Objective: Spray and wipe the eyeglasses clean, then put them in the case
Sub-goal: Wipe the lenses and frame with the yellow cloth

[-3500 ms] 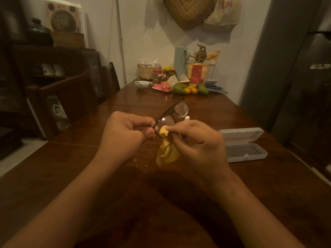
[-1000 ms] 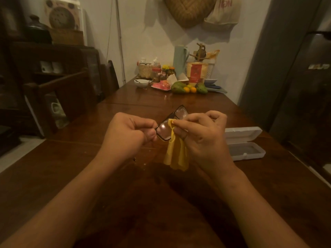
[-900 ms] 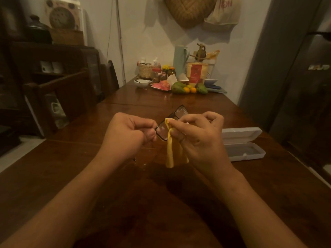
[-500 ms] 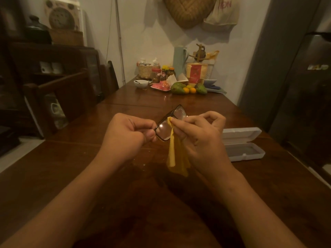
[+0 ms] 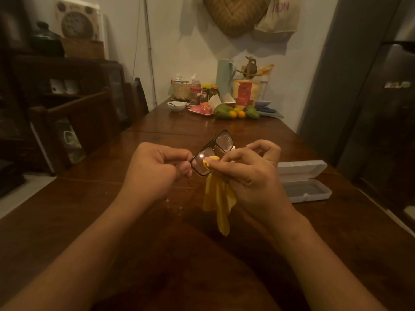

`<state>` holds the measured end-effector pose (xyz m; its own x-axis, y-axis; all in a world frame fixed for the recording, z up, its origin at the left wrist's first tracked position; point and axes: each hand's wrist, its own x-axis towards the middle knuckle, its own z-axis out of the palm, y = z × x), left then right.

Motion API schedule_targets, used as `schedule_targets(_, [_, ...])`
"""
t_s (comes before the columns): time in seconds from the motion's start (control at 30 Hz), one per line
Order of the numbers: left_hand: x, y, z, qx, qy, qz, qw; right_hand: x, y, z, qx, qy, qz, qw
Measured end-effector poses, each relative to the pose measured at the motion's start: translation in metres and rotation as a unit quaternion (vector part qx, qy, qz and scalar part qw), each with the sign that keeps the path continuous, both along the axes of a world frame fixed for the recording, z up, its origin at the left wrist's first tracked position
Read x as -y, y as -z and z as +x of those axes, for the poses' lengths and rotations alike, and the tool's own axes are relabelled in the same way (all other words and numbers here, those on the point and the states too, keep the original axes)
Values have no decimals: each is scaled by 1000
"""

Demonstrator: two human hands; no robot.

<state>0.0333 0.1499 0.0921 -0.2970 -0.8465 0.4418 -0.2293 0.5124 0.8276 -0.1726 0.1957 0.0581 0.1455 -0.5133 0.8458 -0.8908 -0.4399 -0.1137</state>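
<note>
Wiping: left hand (image 5: 157,167) pinches the glasses (image 5: 224,142), right hand (image 5: 251,176) pinches the cloth (image 5: 219,198) onto the lens beside it; other lens likely next.

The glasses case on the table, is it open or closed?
Open. The case lies with its lid folded back and its grey inside showing.

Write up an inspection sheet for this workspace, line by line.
Surface: dark wooden table, a few pale crumbs near the hands.
Job's things: eyeglasses held above the table; yellow cloth on the near lens; white case open at right.
Clutter: bowl, jars, fruit at the far end.
Hands: left hand pinches the frame; right hand pinches the cloth.
Cables: thin cord down the wall.
Surroundings: chair left, woven basket on wall, fridge right.
</note>
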Motion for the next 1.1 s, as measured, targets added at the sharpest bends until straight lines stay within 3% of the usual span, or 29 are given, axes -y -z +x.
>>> schedule_targets(0.2, [-1, -1, -1, -19, 9, 13, 1000, -2, 1, -3, -68, -23, -6, 997])
schedule_targets(0.6, [-2, 1, -3, -18, 22, 23, 999, -2, -1, 5, 1, 62, -34, 998])
schedule_targets(0.87, [-1, 1, -4, -21, 20, 17, 999, -3, 0, 13, -11, 33, -24, 999])
schedule_targets(1.1, [-7, -2, -5, 0, 24, 5, 1000, -3, 1, 10, 51, 75, -12, 996])
